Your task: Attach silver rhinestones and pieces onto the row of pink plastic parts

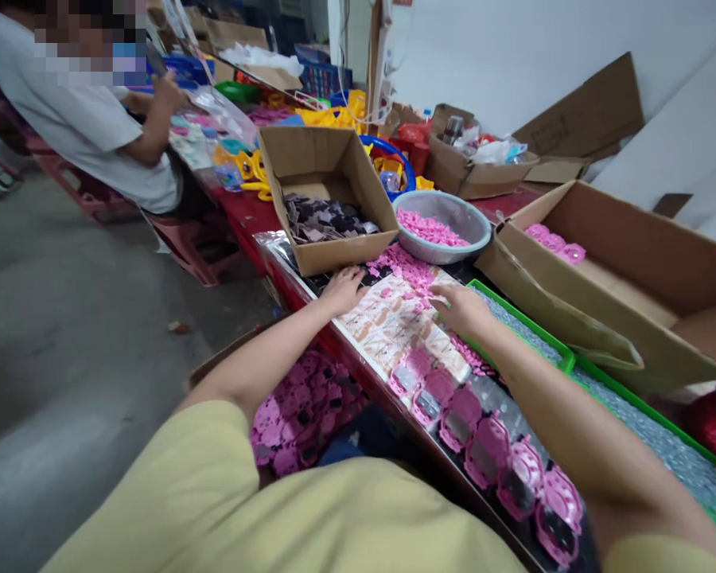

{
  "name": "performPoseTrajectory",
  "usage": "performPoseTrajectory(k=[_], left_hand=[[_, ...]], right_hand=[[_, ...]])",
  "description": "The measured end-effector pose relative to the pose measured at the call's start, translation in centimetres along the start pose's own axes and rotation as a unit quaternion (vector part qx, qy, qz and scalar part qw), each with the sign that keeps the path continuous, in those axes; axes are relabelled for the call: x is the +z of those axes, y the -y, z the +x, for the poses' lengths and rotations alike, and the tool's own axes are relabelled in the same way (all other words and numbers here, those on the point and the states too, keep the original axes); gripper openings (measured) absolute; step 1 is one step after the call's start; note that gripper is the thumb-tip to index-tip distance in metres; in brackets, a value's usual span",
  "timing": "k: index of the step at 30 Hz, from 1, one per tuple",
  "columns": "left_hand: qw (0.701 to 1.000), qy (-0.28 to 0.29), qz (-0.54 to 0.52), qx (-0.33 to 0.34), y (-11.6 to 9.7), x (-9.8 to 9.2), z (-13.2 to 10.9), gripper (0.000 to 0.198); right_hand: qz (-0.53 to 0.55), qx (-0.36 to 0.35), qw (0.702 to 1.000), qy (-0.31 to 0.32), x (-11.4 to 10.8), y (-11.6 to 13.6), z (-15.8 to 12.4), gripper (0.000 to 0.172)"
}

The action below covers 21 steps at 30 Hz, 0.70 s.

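**Q:** Left hand (343, 290)?

**A:** Bare, palm down, fingers flat and slightly apart, clamped on nothing. It rests at the edge of a layer of paper cards (394, 322): thin, printed, rectangular, overlapping, lying on the table (247, 215) near its front edge.

**Q:** Right hand (462, 310)?

**A:** Fingers close together, over the same cards. Whether they pinch anything, cannot tell.

**Q:** Adjoining items?

**A:** Small pink plastic pieces (399, 267), loose, heaped beyond the cards. One row of hollow pink plastic frames (483, 450), dark-centred, along the front edge. One green tray (516, 330) of grey granules, right of the cards.

**Q:** Farther along?

**A:** One cardboard box (316, 151) of flat dark pieces; one grey perforated basin (477, 223) of pink pieces.
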State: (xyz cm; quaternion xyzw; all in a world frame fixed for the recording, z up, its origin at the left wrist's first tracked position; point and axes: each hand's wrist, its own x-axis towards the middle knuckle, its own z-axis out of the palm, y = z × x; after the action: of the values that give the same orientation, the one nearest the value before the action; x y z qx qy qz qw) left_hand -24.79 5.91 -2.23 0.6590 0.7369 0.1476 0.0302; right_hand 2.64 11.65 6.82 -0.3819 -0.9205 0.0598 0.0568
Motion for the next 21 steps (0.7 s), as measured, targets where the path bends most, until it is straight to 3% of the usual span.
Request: performPoseTrajectory(k=[5, 11, 16, 21], left_hand=[[0.997, -0.017, -0.056, 0.059, -0.6, 1.2, 0.3, 0.048], [0.989, -0.08, -0.121, 0.034, 0.5, 1.7, 0.5, 0.055], [0.982, -0.1, -0.156, 0.033, 1.1, 1.7, 0.5, 0.058], [0.982, -0.077, -0.169, 0.042, 1.2, 1.2, 0.9, 0.059]], right_hand=[[-0.025, -0.054, 0.998, -0.028, 4.7, 2.0, 11.6, 0.037], [-0.034, -0.091, 0.995, -0.013, 7.5, 3.1, 18.7, 0.037], [-0.015, -0.13, 0.991, 0.032, 7.9, 2.8, 20.1, 0.034], [0.013, -0.115, 0.993, 0.027, 7.9, 1.8, 15.9, 0.037]])
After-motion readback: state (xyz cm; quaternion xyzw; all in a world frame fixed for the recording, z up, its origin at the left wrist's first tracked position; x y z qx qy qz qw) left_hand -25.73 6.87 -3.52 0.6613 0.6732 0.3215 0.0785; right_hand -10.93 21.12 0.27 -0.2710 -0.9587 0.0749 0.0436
